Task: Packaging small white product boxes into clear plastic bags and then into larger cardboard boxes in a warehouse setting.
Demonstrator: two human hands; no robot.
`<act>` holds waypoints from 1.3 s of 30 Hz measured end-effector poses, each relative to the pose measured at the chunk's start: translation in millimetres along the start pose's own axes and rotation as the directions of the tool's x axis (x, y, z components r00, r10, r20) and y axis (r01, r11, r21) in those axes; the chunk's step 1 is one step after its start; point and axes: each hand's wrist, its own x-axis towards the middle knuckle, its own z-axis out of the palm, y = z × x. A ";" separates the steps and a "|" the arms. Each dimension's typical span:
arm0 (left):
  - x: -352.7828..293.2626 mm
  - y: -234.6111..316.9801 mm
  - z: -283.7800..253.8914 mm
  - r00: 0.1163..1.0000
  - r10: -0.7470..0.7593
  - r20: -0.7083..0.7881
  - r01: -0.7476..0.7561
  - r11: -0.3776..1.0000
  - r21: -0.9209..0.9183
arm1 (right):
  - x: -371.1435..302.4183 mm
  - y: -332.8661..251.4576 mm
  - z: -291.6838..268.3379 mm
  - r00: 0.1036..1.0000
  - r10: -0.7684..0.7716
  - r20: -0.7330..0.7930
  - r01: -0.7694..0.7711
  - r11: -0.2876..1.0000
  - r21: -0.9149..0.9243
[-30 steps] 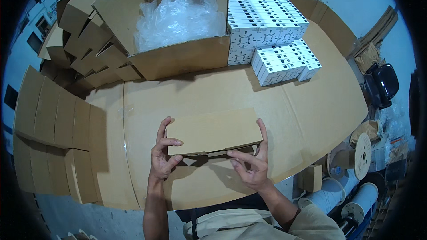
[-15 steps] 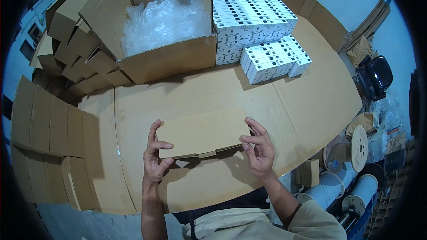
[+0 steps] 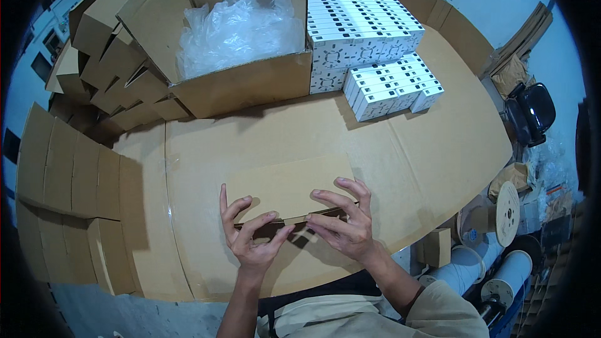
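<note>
1. The cardboard-covered tabletop (image 3: 438,150) carries everything, and it curves away toward the far edge.
2. A large open carton (image 3: 238,84) sits at the far left part of the tabletop, with crumpled clear plastic wrap (image 3: 241,25) filling its inside.
3. A block of small white printed boxes (image 3: 360,22) stands just right of that carton at the far edge, touching its side wall.
4. A lower row of the same white boxes (image 3: 391,87) lies in front of the block, toward the right.
5. Flat folded cartons (image 3: 69,163) lean in a row along the left edge of the tabletop, and made-up brown cartons (image 3: 103,44) pile up at the far left corner.
6. The small flat brown box (image 3: 291,188) lies near the front edge, about the middle, right before me.
7. My left hand (image 3: 253,238) pinches its near edge, thumb and fingers closed on the small flap (image 3: 294,220).
8. My right hand (image 3: 344,225) presses the same near edge, fingers spread over the top panel, holding it down.
</note>
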 end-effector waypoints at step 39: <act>33.2 -41.7 -18.1 0.966 0.198 0.169 -0.170 0.972 -0.164 | 20.3 38.6 -25.9 0.993 -0.116 0.019 0.112 0.982 0.150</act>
